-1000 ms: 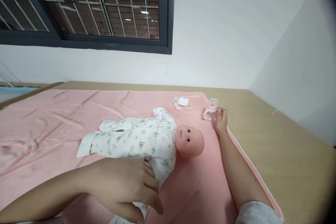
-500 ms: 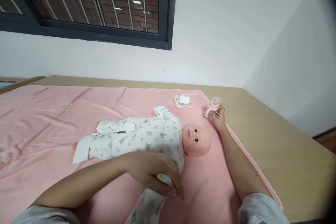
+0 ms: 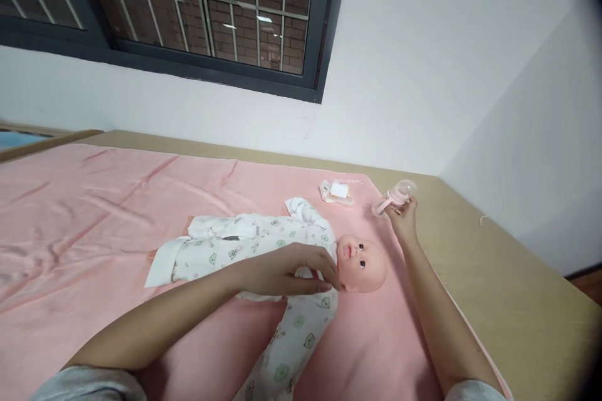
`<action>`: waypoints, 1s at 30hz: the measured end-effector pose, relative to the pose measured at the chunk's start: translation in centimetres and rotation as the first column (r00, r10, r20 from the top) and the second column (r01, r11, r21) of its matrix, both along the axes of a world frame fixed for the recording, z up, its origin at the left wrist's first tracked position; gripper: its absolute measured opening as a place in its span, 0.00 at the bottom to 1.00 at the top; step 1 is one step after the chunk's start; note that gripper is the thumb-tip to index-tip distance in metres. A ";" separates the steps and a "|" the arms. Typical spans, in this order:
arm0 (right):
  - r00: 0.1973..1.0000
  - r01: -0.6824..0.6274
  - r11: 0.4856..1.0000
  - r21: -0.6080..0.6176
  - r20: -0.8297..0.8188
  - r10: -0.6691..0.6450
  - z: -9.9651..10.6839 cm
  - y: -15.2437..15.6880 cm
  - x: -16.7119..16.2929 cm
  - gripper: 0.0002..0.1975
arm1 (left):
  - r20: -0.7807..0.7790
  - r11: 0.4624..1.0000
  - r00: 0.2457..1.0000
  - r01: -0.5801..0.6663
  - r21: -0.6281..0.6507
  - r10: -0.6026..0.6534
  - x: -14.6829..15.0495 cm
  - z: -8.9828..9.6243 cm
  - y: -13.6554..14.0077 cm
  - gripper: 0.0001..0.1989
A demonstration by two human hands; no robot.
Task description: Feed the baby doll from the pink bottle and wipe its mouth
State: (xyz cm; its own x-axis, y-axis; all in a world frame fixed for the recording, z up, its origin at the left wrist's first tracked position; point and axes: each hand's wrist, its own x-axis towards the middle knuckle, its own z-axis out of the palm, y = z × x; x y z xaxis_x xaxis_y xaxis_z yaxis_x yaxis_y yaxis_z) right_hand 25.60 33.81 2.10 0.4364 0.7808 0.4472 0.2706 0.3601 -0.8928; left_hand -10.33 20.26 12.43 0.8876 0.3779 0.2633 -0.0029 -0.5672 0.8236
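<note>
A baby doll [image 3: 361, 263] in a white patterned outfit [image 3: 277, 232] lies on its back on a pink blanket [image 3: 117, 200], head to the right. Over its upper chest near the neck hovers my left hand [image 3: 301, 269], loosely curved, a gap showing between thumb and fingers, nothing held. Whether its fingertips touch the outfit I cannot tell. In my right hand [image 3: 403, 219], beyond the doll's head, is a small pink baby bottle [image 3: 397, 195] with a clear domed top and a side handle. The bottle is tilted, its top toward the upper right.
A small clear packet [image 3: 337, 192] with a white label lies on the blanket beyond the doll. Bare wooden board [image 3: 493, 269] borders the blanket on the right. A white wall [image 3: 385, 75] and a barred window [image 3: 211, 12] stand behind.
The bottle has been lifted and tipped to the right in my right hand. My left hand has moved up toward the doll's neck. The camera view has shifted and tilted slightly.
</note>
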 end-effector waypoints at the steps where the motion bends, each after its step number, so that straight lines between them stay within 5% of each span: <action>1: 1.000 -0.013 1.000 0.017 -0.004 0.013 1.3 -0.4 -0.5 0.39 | 0.021 0.999 0.999 -0.034 -0.001 0.034 -0.2 0.0 0.2 0.12; 6: 0.979 -0.203 0.979 0.021 0.037 0.202 7.7 -3.8 -4.7 0.36 | 0.067 0.954 0.953 -0.297 0.042 0.294 -1.1 0.4 1.0 0.12; 10: 0.900 -0.427 0.904 0.023 0.111 0.422 10.6 -6.8 -9.3 0.37 | 0.170 0.876 0.868 -0.480 0.050 0.466 -1.4 0.9 0.9 0.12; 16: 0.769 -0.599 0.794 -0.103 0.204 0.606 11.2 -10.7 -14.9 0.52 | 0.244 0.749 0.752 -0.651 0.124 0.613 -1.6 0.6 0.8 0.28; 19: 0.727 -0.646 0.754 -0.122 0.205 0.656 10.9 -12.1 -16.5 0.57 | 0.200 0.750 0.764 -0.643 0.153 0.614 -1.8 0.6 0.8 0.40; 27: 0.660 -0.682 0.705 -0.193 0.252 0.707 9.7 -13.3 -17.9 0.51 | 0.038 0.785 0.806 -0.586 0.201 0.591 -1.0 1.7 0.4 0.33; 30: 0.660 -0.657 0.738 -0.155 0.353 0.663 10.0 -13.3 -17.1 0.50 | 0.094 0.736 0.796 -0.592 0.327 0.598 -1.1 1.3 0.4 0.32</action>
